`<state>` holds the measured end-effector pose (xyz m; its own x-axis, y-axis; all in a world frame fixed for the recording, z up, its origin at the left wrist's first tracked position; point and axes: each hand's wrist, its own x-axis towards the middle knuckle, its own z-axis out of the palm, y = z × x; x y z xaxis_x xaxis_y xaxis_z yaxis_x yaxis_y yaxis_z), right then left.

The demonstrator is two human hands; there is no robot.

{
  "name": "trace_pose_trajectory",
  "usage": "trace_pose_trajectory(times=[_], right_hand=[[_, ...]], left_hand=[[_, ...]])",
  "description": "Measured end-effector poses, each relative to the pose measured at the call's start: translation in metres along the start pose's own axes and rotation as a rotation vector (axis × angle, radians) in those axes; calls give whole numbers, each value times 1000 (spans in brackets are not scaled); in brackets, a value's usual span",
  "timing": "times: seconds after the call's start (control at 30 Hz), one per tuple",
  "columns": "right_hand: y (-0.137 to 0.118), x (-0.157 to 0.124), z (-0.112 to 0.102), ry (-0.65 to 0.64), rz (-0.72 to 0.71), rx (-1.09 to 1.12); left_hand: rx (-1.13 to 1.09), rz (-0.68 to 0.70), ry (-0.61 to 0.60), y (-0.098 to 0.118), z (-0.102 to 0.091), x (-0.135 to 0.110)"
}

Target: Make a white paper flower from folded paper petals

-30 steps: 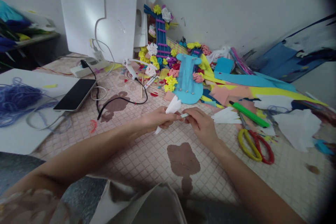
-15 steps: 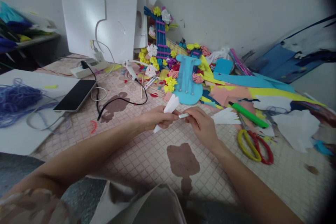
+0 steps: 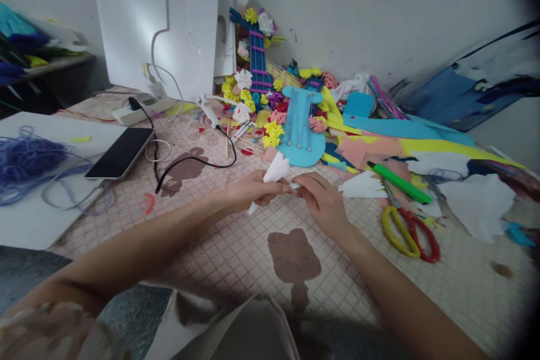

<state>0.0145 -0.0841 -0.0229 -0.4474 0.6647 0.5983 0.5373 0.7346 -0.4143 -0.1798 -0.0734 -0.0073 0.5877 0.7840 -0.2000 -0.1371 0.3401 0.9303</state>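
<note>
My left hand point(image 3: 251, 190) is closed around a pleated piece of white paper point(image 3: 277, 167), which fans out above the fingers and pokes out below them. My right hand point(image 3: 327, 202) pinches one end of a small pale, narrow piece point(image 3: 295, 185) that lies between the fingertips of both hands; its kind is too small to make out. The two hands almost meet above the tiled-pattern tabletop. Just right of the right hand lie more pleated white paper strips point(image 3: 363, 186).
Scissors point(image 3: 409, 230) and a green cutter point(image 3: 400, 183) lie on the right. Behind the hands stand a blue guitar-shaped cutout point(image 3: 301, 129) and crumpled paper flowers point(image 3: 273, 134). Left are a glue gun point(image 3: 208, 112) with black cord, a phone point(image 3: 121, 153) and purple string point(image 3: 31, 154).
My fingertips have drawn slightly closer together, and less of the pale piece shows between them. The left hand still grips the white paper.
</note>
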Motion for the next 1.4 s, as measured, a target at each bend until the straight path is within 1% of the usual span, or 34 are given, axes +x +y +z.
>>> trace_pose_trajectory(times=[0.13,0.23,0.53,0.73,0.8,0.87,0.97,1.03,1.13,1.3,1.4], right_hand=[[0,2,-1,21,26,56],[1,2,-1,23,18,58],[1,-3,0,15,-23,10],[1,-3,3,14,-46,-17],[1,-2,4,14,-34,-2],[1,0,3,30,-12,23],[0,1,2,44,7,47],[0,0,2,40,11,53],[0,-1,2,29,-1,49],[1,-2,2,30,-46,4],[1,-3,2,27,-52,-11]], left_hand=[[-42,-14,-88,1,-6,1],[-55,-19,-109,0,-10,2],[-18,27,-74,1,-6,1],[22,-10,-29,1,-3,0],[26,-19,-12,1,-3,1],[2,-18,-38,2,-5,1],[-35,-27,-131,3,-10,1],[-41,-28,-153,4,-13,1],[-31,-28,-137,4,-13,1],[-11,-32,-53,3,-7,0],[-11,-33,-42,3,-4,0]])
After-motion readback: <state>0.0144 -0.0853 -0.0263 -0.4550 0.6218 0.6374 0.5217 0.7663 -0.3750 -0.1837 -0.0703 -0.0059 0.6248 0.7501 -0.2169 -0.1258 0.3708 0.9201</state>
